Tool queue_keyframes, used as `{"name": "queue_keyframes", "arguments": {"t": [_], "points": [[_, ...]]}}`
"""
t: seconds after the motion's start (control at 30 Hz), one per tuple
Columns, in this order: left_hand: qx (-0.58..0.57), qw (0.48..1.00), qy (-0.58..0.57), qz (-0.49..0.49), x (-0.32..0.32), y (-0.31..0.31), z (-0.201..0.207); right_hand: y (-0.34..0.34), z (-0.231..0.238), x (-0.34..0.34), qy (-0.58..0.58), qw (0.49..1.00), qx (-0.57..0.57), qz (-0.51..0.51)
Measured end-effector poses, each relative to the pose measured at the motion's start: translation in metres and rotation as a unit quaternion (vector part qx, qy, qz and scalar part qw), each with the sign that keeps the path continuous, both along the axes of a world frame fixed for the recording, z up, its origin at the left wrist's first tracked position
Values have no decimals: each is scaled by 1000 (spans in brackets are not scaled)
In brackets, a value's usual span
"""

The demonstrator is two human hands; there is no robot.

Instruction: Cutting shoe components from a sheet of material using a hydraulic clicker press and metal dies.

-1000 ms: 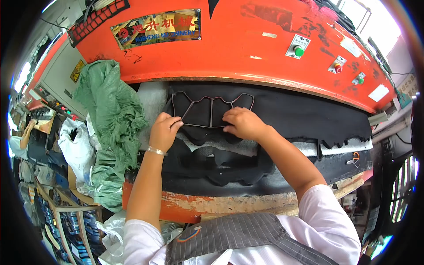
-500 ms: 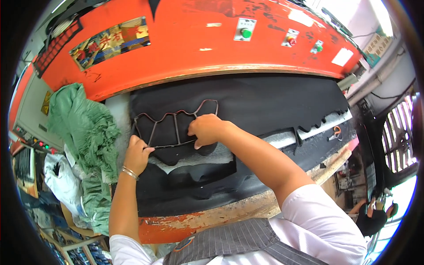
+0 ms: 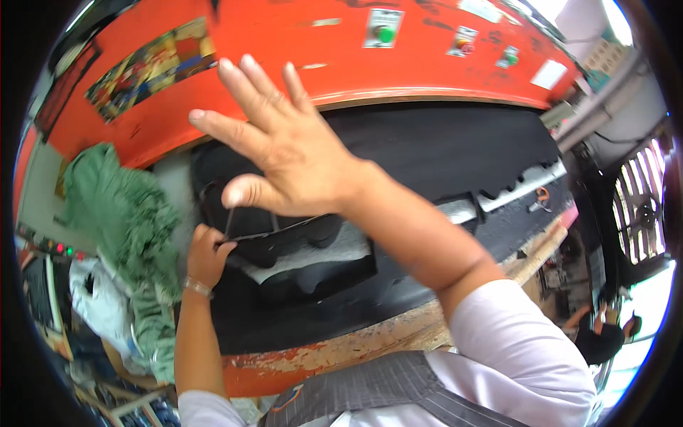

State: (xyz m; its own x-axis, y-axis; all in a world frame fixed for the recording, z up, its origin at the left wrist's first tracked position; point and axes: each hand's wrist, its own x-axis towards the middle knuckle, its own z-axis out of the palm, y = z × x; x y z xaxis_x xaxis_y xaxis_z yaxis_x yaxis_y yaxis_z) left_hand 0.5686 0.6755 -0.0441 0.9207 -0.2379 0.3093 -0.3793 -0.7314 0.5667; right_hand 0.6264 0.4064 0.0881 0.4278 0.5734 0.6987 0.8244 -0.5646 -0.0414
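Note:
My right hand (image 3: pixel 292 156) is raised with its fingers spread wide, holding nothing. It hides most of the metal cutting die (image 3: pixel 275 223), a thin-walled frame with cross struts lying on the black sheet material (image 3: pixel 434 153). At the die's lower left corner, my left hand (image 3: pixel 206 257) pinches its edge between thumb and fingers. Just below the die, wavy cut-outs in the black sheet leave a pale grey strip (image 3: pixel 313 250) showing. A loose-looking black piece (image 3: pixel 320 279) with a wavy upper edge lies beside that strip.
Behind the sheet stands an orange machine body (image 3: pixel 341 67) with a green button (image 3: pixel 385 34) and a red one (image 3: pixel 464 48). Crumpled green cloth (image 3: pixel 124 213) is piled at left. Orange-handled scissors (image 3: pixel 542 196) lie at right. Another person (image 3: pixel 601 341) is at far right.
My right hand has let go of the die and risen up and left, its fingers spreading. My left hand keeps its grip on the die's corner. The view has shifted slightly.

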Motion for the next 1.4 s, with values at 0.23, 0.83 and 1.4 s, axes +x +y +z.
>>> {"name": "queue_keyframes", "arguments": {"t": [0.23, 0.83, 1.4], "points": [[-8, 996, 52, 70, -17, -10, -4, -14, -124, -2, 139, 987, -66, -51], [-93, 981, -169, 6, 37, -53, 18, -24, 26, 17, 614, 776, -121, 74], [128, 971, -79, 187, 65, -11, -17, -14, -23, 62, 497, 796, -332, -92]]}}
